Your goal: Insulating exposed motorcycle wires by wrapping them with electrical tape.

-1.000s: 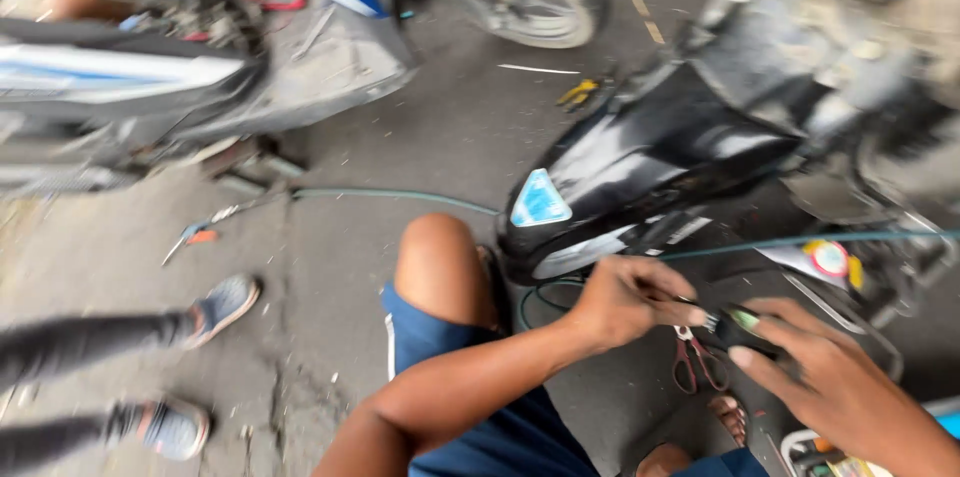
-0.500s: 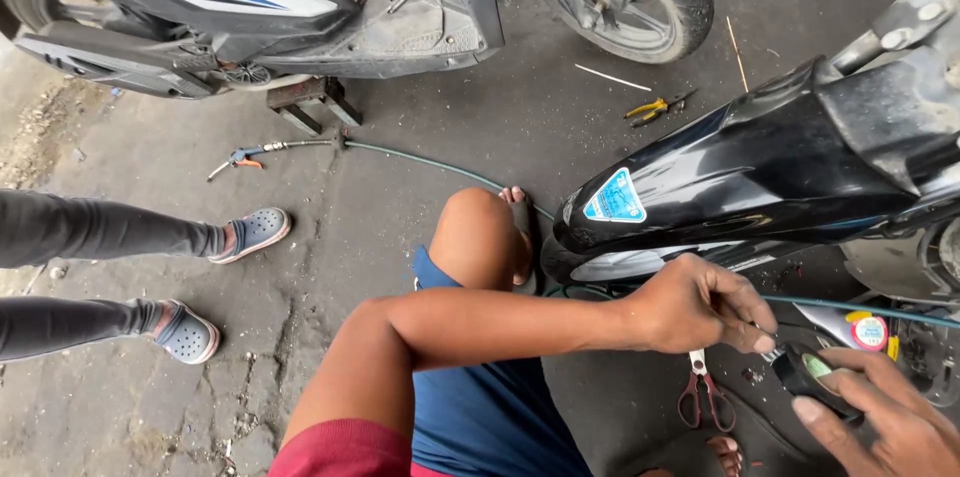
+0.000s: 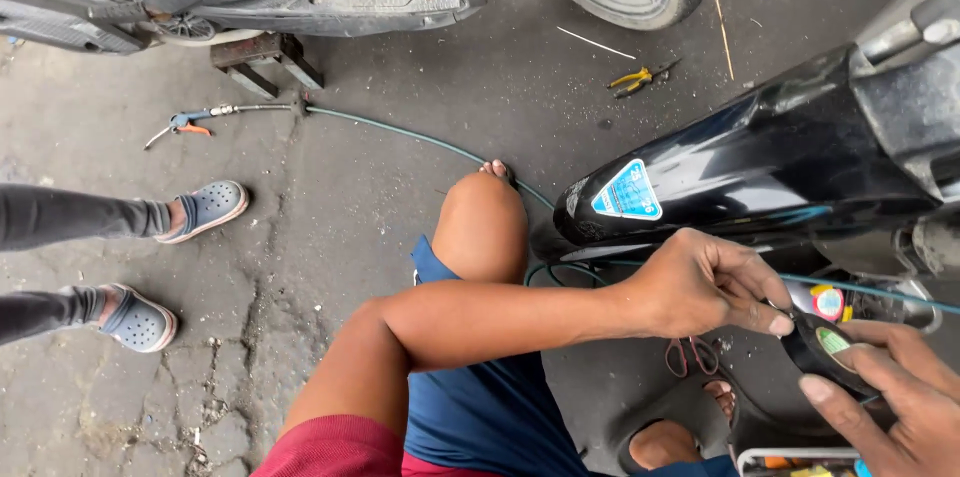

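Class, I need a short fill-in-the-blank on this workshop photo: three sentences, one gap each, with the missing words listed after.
1. Both the left hand and the right hand hold a roll of ____ tape.
2. The pliers lying on the ground have ____ handles.
3. The hose across the ground ends in an air gun near a ____ block.

Missing words: black; yellow; wooden

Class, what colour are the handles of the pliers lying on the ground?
Yellow handles on the pliers, seen in the head view.
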